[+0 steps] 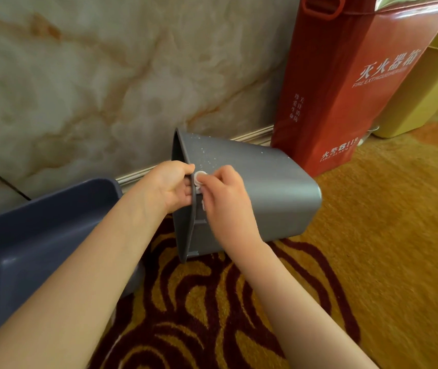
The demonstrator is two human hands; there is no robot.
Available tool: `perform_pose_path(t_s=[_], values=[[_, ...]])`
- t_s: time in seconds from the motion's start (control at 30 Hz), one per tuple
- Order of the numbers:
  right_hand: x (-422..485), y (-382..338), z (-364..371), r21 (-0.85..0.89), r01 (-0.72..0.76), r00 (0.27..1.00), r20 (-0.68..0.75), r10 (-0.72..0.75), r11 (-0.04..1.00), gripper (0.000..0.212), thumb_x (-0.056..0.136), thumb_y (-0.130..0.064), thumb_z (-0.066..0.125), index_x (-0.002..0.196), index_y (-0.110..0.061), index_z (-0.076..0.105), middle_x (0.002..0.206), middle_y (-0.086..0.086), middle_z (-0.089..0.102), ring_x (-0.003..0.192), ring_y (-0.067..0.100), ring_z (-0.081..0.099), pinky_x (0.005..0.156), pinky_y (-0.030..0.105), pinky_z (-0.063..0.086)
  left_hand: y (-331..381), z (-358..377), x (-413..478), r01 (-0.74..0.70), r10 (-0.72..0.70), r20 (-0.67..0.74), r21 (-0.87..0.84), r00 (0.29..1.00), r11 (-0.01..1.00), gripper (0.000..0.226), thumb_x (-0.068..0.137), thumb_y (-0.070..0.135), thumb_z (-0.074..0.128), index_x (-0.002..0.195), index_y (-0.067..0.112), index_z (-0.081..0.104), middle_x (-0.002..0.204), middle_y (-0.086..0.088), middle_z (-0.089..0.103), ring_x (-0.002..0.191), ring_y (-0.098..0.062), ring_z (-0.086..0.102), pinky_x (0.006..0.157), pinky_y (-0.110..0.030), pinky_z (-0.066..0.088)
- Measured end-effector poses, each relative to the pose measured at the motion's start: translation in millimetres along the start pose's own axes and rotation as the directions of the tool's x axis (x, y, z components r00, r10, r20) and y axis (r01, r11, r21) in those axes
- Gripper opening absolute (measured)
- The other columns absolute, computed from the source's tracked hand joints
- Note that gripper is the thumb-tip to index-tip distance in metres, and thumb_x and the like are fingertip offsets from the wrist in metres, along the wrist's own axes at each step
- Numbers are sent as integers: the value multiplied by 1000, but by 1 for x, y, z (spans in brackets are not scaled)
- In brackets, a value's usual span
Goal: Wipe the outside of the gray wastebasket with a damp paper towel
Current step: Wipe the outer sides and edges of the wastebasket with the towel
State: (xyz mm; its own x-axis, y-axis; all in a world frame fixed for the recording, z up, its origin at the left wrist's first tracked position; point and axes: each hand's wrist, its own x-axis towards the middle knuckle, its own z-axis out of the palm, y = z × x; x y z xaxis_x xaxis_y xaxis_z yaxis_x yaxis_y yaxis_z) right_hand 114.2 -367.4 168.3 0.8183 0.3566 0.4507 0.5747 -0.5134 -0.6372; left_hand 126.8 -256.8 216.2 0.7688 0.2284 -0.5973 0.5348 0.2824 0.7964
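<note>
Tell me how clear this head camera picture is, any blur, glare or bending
Head view: the right hand and its paper towel are smeared by motion; the left hand on the gray wastebasket rim is sharper. Glare streaks the top of the red fire extinguisher box. Wide-angle bending tilts the box and marble wall.

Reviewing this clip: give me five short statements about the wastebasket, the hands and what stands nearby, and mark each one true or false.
1. The gray wastebasket lies tipped on its side. True.
2. The left hand grips the wastebasket's rim. True.
3. The right hand is empty. False: it presses a white paper towel against the outside, near the rim.
4. The red box stands left of the wastebasket. False: it stands to the right, by the wall.
5. A yellow bin stands beyond the red box. True.
</note>
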Motion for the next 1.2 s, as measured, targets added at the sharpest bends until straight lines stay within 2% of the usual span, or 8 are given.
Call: perform_pose_path(t_s=[0.2,0.4,0.5,0.6,0.77,0.9,0.97,1.2], values=[[-15,85,-26,-53,-304,921,-273,279,951,15,90,-9,54,91,-1,67,84,6,48,77,25,51,63,18,25,-7,-9,1,9,-9,11,-26,1000,1000,27,98,13,34,119,7,49,86,-10,62,77,-22,61,60,-37,49],[-11,144,-67,1,-647,706,-377,600,762,21,91,-13,53,106,-5,66,103,15,55,86,22,49,74,22,31,-9,-3,7,3,-2,33,-18,999,1000,27,98,30,34,107,16,56,90,-6,66,78,-22,65,57,-37,51],[9,108,-61,-48,-502,816,-358,454,864,16,88,-7,55,95,-3,69,88,14,53,82,30,54,65,16,25,-8,3,8,-19,19,1,18,1000,1000,24,99,28,32,97,18,54,89,-5,65,75,-21,64,54,-36,50],[29,48,-29,-5,-193,974,-125,191,981,15,85,-6,57,89,-7,71,80,13,55,77,28,54,62,24,30,-7,3,10,-15,15,4,21,1000,1000,23,99,26,32,101,17,53,86,-6,65,74,-20,63,54,-34,51],[31,5,11,63,-49,998,34,47,997,17,89,-9,54,95,-6,70,83,12,51,76,29,53,65,33,43,-3,-8,10,46,-45,15,-87,999,995,36,99,28,28,84,13,57,53,-4,67,48,-16,64,44,-23,52],[26,49,-1,-76,-150,989,-9,150,986,17,84,-1,54,91,-3,69,87,20,53,81,37,52,70,40,42,-9,-8,11,76,-78,-36,-65,996,995,35,99,19,30,127,8,48,109,-12,62,91,-24,59,72,-39,48],[27,83,-17,-122,-269,963,-70,262,955,18,82,2,55,89,-3,70,88,24,55,83,40,53,72,39,38,-11,-9,12,77,-79,-43,-54,996,996,37,99,17,30,133,8,44,125,-14,56,97,-26,56,69,-40,48],[17,165,-67,-103,-668,720,-341,605,737,21,90,-9,50,102,-3,67,108,22,54,99,39,52,80,37,41,-7,-9,14,47,-46,10,-44,999,998,33,99,19,32,127,11,47,118,-12,59,84,-24,60,62,-39,49]])
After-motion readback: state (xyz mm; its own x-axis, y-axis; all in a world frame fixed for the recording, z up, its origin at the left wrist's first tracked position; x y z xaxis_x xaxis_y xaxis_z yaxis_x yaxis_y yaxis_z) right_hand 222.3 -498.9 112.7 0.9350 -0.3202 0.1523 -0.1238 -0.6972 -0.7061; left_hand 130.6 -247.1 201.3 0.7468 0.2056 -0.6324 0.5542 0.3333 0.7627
